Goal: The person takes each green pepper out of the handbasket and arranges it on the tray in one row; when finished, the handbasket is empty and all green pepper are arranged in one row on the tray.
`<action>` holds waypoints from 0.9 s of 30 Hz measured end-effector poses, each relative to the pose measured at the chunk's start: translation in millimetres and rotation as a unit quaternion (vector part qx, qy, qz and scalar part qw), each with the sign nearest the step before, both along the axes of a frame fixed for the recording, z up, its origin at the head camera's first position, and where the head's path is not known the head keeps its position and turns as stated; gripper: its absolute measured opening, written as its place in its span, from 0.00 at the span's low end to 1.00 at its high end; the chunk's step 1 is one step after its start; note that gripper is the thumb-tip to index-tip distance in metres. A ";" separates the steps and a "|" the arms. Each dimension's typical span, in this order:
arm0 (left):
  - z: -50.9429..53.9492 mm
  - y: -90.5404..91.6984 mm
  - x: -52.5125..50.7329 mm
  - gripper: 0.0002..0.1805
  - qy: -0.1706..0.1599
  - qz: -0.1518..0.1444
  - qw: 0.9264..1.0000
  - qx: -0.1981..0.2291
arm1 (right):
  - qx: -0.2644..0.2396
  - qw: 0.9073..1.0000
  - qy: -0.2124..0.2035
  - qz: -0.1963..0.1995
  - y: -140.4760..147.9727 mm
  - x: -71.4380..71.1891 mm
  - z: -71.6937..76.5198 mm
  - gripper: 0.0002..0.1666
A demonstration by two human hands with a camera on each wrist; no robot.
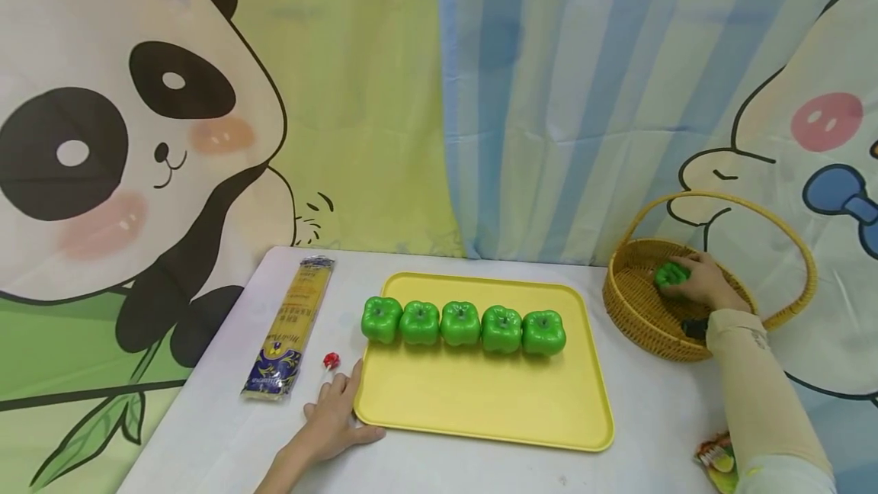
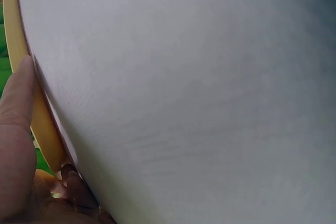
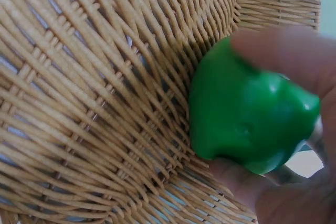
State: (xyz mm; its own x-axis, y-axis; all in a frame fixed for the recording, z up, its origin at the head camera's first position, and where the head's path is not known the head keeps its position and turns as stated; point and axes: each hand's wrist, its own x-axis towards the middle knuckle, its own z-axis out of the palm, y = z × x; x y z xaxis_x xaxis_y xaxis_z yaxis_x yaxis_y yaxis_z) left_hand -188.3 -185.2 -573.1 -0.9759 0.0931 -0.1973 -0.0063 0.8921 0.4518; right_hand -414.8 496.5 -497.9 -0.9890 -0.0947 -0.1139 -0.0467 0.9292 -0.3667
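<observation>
Inside the wicker basket [image 1: 634,326], my right hand [image 1: 700,280] grips a green bell pepper [image 1: 671,274]. In the right wrist view the thumb and fingers curl round that pepper [image 3: 247,114], close against the woven wall [image 3: 105,93]. Several more green bell peppers [image 1: 460,324] stand in a row across the upper half of a yellow tray [image 1: 480,410]. The leftmost one sits over the tray's left rim. My left hand [image 1: 334,418] touches the tray's lower left corner with spread fingers; in the left wrist view a finger [image 2: 18,93] lies along the yellow rim.
A long pack of noodles [image 1: 288,334] lies on the white table left of the tray. Between them is a red lollipop [image 1: 331,360], near my left fingertips. A colourful packet [image 1: 716,460] is partly hidden by my right sleeve. The basket's handle [image 1: 789,235] arches up beside my right arm.
</observation>
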 end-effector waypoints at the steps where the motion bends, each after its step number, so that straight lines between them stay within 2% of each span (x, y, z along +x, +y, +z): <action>1: 0.2 0.2 -0.1 0.71 0.000 -0.001 1.000 0.001 | 0.001 1.000 0.003 0.001 0.7 1.0 -0.8 0.49; 11: 1.8 -0.7 -0.5 0.71 -0.004 -0.006 1.000 -0.003 | -0.007 1.000 0.009 0.016 5.7 8.8 -6.6 0.46; 20: 1.2 -1.2 -2.3 0.72 -0.016 0.000 1.000 0.002 | -0.008 0.999 0.031 0.021 4.3 14.0 -1.9 0.46; 27: 0.3 -1.4 -2.9 0.73 -0.027 0.005 1.000 0.005 | -0.011 0.999 0.032 0.012 3.0 16.6 -0.2 0.46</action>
